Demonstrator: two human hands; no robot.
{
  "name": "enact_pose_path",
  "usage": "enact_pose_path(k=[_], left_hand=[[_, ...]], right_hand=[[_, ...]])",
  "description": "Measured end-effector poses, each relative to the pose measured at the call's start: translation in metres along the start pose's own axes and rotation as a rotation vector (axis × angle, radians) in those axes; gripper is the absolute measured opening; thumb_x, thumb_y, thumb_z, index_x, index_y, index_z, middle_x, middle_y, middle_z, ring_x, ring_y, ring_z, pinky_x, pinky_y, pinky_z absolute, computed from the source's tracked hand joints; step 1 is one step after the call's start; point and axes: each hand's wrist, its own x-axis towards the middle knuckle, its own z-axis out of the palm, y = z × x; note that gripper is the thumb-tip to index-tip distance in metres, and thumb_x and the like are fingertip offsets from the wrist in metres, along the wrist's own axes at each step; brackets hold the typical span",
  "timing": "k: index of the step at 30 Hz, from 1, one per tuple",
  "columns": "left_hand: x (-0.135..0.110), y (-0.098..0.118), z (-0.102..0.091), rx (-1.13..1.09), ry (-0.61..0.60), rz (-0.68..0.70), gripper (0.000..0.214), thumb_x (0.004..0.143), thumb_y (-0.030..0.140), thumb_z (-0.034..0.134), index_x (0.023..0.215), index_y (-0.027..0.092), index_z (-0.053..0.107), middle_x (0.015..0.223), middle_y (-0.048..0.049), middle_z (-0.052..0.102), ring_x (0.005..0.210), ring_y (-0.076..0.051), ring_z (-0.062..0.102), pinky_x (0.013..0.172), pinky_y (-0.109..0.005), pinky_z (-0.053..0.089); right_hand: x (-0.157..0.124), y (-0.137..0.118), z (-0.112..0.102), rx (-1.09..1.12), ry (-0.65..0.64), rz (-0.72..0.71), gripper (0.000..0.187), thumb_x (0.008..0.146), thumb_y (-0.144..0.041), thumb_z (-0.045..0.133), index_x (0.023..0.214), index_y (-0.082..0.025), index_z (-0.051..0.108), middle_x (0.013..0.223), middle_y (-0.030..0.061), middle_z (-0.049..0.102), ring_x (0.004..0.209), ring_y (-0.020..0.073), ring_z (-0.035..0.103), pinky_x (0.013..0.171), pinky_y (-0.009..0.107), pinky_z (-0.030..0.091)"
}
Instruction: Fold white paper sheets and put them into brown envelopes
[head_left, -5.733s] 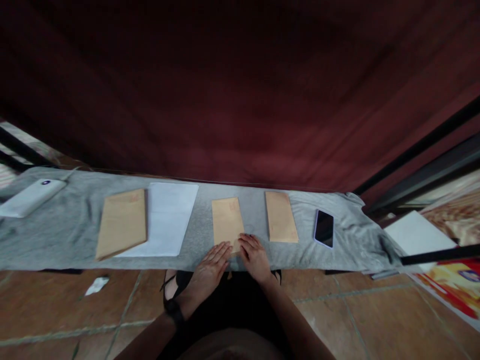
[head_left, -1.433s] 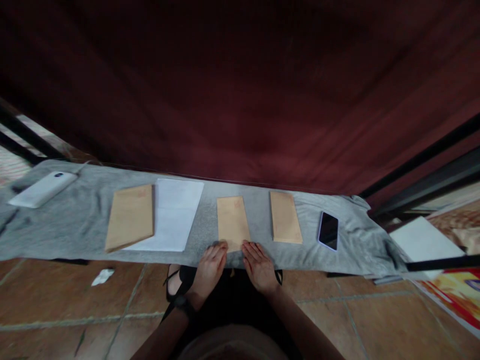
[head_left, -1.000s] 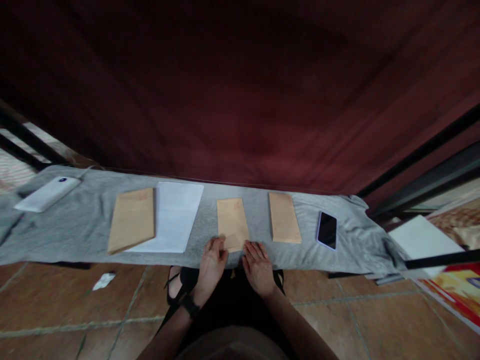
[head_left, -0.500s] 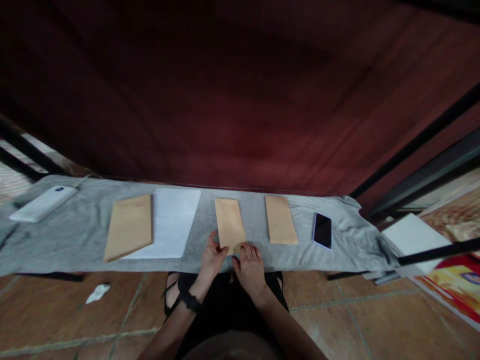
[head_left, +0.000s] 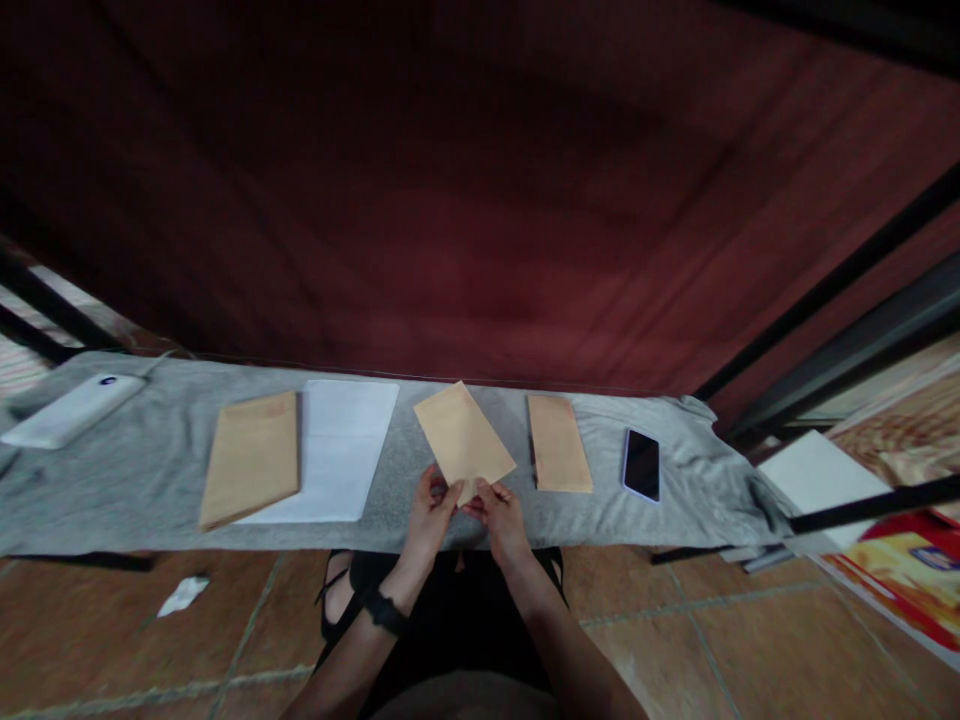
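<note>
A brown paper envelope (head_left: 463,432) slants in front of me, its near end between my two hands. My left hand (head_left: 433,515) pinches the near left edge, thumb on top. On the near right, my right hand (head_left: 499,515) grips the same end with its thumb over the paper and fingers curled below. To the right lies a stack of similar brown envelopes (head_left: 559,443) on the grey cloth. Larger brown envelopes (head_left: 251,458) rest on the left, partly over white paper sheets (head_left: 341,450).
A grey cloth (head_left: 405,470) covers the narrow table. A dark-screened phone (head_left: 642,465) lies at the right, a white device (head_left: 71,410) at the far left. Behind hangs a dark red curtain (head_left: 465,250). Black bars (head_left: 825,290) stand at the sides. A crumpled tissue (head_left: 184,596) lies on the floor.
The envelope has turned and lifted at its near end, its wide face now tilted toward me. My right hand has gone from flat over its near end to gripping it.
</note>
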Motion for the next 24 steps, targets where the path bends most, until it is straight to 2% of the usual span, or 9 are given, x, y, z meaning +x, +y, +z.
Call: enact_pose_path(k=[2, 5, 9, 13, 15, 18, 20, 22, 24], left_hand=[[0.004, -0.006, -0.003, -0.064, -0.035, -0.064, 0.072, 0.075, 0.043, 0.076, 0.136, 0.018, 0.047, 0.091, -0.0051, 0.071, 0.074, -0.02, 0.07, 0.063, -0.032, 0.056], [0.013, -0.007, -0.006, -0.08, -0.075, -0.063, 0.072, 0.074, 0.029, 0.075, 0.138, 0.017, 0.046, 0.081, -0.002, 0.072, 0.072, -0.02, 0.07, 0.064, -0.032, 0.057], [0.031, -0.004, -0.015, 0.041, -0.093, -0.062, 0.07, 0.073, 0.019, 0.064, 0.14, 0.015, 0.046, 0.071, 0.0027, 0.068, 0.06, -0.016, 0.064, 0.055, -0.026, 0.05], [0.049, -0.001, -0.032, 0.263, -0.186, -0.024, 0.068, 0.071, 0.015, 0.056, 0.138, 0.012, 0.05, 0.059, 0.0064, 0.061, 0.047, -0.013, 0.052, 0.047, -0.025, 0.039], [0.056, 0.0, -0.041, 0.38, -0.233, 0.017, 0.067, 0.071, 0.014, 0.054, 0.138, 0.012, 0.051, 0.057, 0.0063, 0.06, 0.047, -0.014, 0.051, 0.047, -0.025, 0.038], [0.058, 0.003, -0.049, 0.521, -0.24, 0.093, 0.061, 0.074, 0.015, 0.053, 0.135, 0.013, 0.054, 0.063, 0.0031, 0.064, 0.054, -0.017, 0.06, 0.055, -0.028, 0.046], [0.053, 0.003, -0.048, 0.656, -0.184, 0.154, 0.057, 0.077, 0.015, 0.053, 0.134, 0.014, 0.055, 0.074, -0.0016, 0.069, 0.066, -0.02, 0.066, 0.065, -0.031, 0.052], [0.042, 0.0, -0.044, 0.828, -0.078, 0.266, 0.053, 0.083, 0.017, 0.051, 0.136, 0.015, 0.055, 0.093, -0.0086, 0.072, 0.084, -0.024, 0.069, 0.078, -0.037, 0.054], [0.03, -0.005, -0.038, 0.953, 0.004, 0.438, 0.05, 0.089, 0.02, 0.049, 0.138, 0.017, 0.054, 0.117, -0.0149, 0.069, 0.107, -0.029, 0.066, 0.093, -0.043, 0.052]], right_hand=[[-0.001, 0.006, 0.006, 0.102, -0.013, 0.044, 0.042, 0.066, -0.059, 0.08, 0.074, -0.021, 0.064, 0.068, 0.0029, 0.07, 0.064, 0.0207, 0.069, 0.069, 0.038, 0.062], [-0.002, 0.012, 0.011, 0.124, -0.065, 0.066, 0.042, 0.068, -0.058, 0.079, 0.077, -0.02, 0.063, 0.074, 0.0043, 0.073, 0.072, 0.0223, 0.072, 0.078, 0.04, 0.062], [0.001, 0.014, 0.008, 0.016, -0.185, 0.119, 0.042, 0.077, -0.057, 0.072, 0.083, -0.016, 0.066, 0.083, 0.0095, 0.075, 0.082, 0.0244, 0.074, 0.083, 0.04, 0.061], [0.003, 0.013, -0.006, -0.255, -0.228, 0.068, 0.042, 0.087, -0.054, 0.061, 0.09, -0.013, 0.072, 0.085, 0.0129, 0.076, 0.073, 0.0257, 0.074, 0.073, 0.044, 0.062], [0.003, 0.01, -0.015, -0.446, -0.205, -0.066, 0.037, 0.094, -0.047, 0.055, 0.098, -0.016, 0.074, 0.097, 0.0133, 0.076, 0.087, 0.0265, 0.074, 0.084, 0.045, 0.06], [0.0, 0.007, -0.028, -0.858, -0.211, -0.473, 0.033, 0.099, -0.03, 0.049, 0.123, -0.021, 0.069, 0.13, 0.0105, 0.068, 0.125, 0.0245, 0.06, 0.112, 0.045, 0.044], [-0.002, 0.008, -0.034, -1.185, -0.269, -0.736, 0.04, 0.101, -0.025, 0.047, 0.139, -0.022, 0.058, 0.144, 0.0081, 0.059, 0.136, 0.0223, 0.051, 0.119, 0.045, 0.035], [-0.004, 0.011, -0.037, -1.378, -0.307, -0.84, 0.046, 0.101, -0.026, 0.049, 0.147, -0.021, 0.05, 0.15, 0.0077, 0.053, 0.139, 0.0218, 0.048, 0.12, 0.046, 0.034], [-0.005, 0.015, -0.038, -1.449, -0.301, -0.865, 0.047, 0.102, -0.028, 0.049, 0.149, -0.021, 0.047, 0.151, 0.0078, 0.051, 0.139, 0.0221, 0.048, 0.12, 0.046, 0.035]])
